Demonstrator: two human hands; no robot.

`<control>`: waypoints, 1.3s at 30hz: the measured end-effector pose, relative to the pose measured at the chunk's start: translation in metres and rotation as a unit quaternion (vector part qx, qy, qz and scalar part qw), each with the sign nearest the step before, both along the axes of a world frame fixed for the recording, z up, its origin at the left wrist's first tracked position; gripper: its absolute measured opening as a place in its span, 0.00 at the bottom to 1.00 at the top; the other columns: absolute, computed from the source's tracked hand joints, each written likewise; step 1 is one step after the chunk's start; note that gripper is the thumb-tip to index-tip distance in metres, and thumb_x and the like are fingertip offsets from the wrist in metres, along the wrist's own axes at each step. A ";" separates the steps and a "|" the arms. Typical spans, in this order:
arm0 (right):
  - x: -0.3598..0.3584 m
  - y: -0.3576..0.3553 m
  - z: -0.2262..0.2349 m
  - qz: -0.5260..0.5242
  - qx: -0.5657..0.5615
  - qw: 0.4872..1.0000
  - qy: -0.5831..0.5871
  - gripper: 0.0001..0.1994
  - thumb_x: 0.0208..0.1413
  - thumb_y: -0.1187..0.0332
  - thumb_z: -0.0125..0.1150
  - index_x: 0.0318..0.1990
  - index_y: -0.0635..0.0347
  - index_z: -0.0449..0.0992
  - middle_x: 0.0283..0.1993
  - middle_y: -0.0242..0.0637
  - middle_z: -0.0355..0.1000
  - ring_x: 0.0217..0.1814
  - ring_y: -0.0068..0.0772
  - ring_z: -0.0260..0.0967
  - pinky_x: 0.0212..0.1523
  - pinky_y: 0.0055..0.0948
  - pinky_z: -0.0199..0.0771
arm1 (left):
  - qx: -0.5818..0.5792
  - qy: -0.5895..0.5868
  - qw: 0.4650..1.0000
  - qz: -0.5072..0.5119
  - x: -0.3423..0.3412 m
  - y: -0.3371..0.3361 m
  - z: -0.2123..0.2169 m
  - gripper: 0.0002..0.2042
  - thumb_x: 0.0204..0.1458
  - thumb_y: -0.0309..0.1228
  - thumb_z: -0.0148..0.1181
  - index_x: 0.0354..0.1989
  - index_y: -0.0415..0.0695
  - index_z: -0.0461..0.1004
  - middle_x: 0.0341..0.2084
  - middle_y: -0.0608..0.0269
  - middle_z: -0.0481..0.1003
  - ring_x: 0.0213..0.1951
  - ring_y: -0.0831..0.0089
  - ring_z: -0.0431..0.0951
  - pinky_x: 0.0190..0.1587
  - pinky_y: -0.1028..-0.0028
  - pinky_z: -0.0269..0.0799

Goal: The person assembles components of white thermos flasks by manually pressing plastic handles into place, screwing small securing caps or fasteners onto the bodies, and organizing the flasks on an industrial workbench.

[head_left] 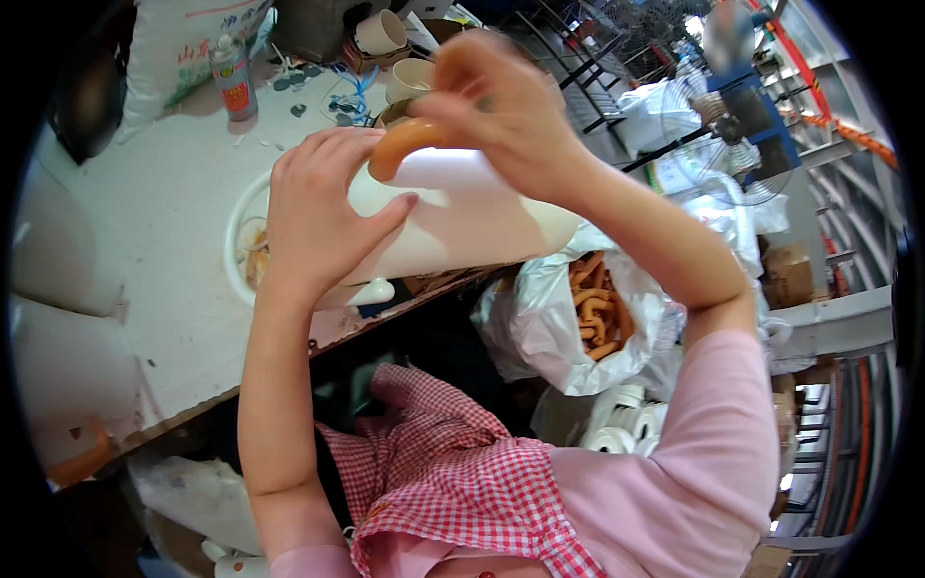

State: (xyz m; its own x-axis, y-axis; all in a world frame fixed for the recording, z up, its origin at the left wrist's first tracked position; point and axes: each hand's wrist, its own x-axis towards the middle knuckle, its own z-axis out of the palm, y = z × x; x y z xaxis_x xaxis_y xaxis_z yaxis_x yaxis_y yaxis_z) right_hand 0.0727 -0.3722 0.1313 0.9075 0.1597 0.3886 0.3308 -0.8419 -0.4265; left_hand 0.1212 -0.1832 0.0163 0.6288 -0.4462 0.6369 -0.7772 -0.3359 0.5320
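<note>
On the pale worktop (173,222), clasping the white, tapered plastic vessel (462,226) lengthwise with the left hand (318,202), likely against rolling; at its upper side, cupping the right hand (515,120) over the glossy orange-brown curved handle (397,152), too blurred to tell if gripped. Close by, bagged in crinkled white plastic (544,332), presumably for easy reach: more orange-brown curved pieces (599,308).

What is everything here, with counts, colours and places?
Table: 1, whitish, left side
Vessel: 1, white, table's near edge
Curved piece: 1, orange-brown, by vessel
Similar pieces: many, orange-brown, inside bag
Plastic bag: 1, white, right of centre
Spray can: 1, grey and red, upper left
Sack: 1, mostly white, behind can
Cups: at least 2, beige, top centre
Fans: several, dark, upper right
Apron: 1, red-and-white check, bottom centre
Left grip: 1, bare, on vessel
Right grip: 1, bare, blurred, by curved piece
</note>
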 end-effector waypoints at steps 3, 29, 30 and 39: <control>-0.054 -0.096 -0.042 -0.227 0.137 0.928 -0.263 0.22 0.58 0.56 0.66 0.49 0.64 0.71 0.48 0.39 0.71 0.51 0.37 0.69 0.53 0.33 0.69 | 0.018 -0.001 1.000 -0.022 -0.004 -0.004 0.011 0.24 0.41 0.38 0.72 0.49 0.45 0.78 0.47 0.61 0.79 0.54 0.60 0.75 0.59 0.59 0.64; -0.117 -0.129 -0.191 -0.183 0.038 0.981 0.052 0.06 0.53 0.66 0.62 0.33 0.56 0.81 0.34 0.42 0.80 0.38 0.48 0.78 0.40 0.45 0.76 | -0.128 0.250 0.934 0.220 -0.008 0.090 0.068 0.11 0.59 0.38 0.67 0.40 0.43 0.79 0.14 0.79 0.61 0.17 0.88 0.56 0.19 0.82 0.47; -0.112 -0.128 -0.196 -0.182 0.038 0.981 0.056 0.06 0.53 0.66 0.62 0.33 0.56 0.81 0.34 0.42 0.80 0.38 0.48 0.78 0.40 0.45 0.76 | -0.147 0.243 0.930 0.232 -0.016 0.102 0.064 0.10 0.59 0.37 0.66 0.38 0.43 0.78 0.14 0.78 0.61 0.17 0.88 0.56 0.19 0.82 0.47; -0.095 -0.129 -0.196 -0.166 -0.120 0.960 0.190 0.07 0.55 0.61 0.64 0.32 0.52 0.79 0.33 0.35 0.78 0.38 0.43 0.77 0.38 0.43 0.74 | -0.209 0.269 0.904 0.256 -0.052 0.141 0.033 0.11 0.60 0.34 0.65 0.42 0.38 0.77 0.15 0.77 0.61 0.17 0.87 0.56 0.20 0.81 0.50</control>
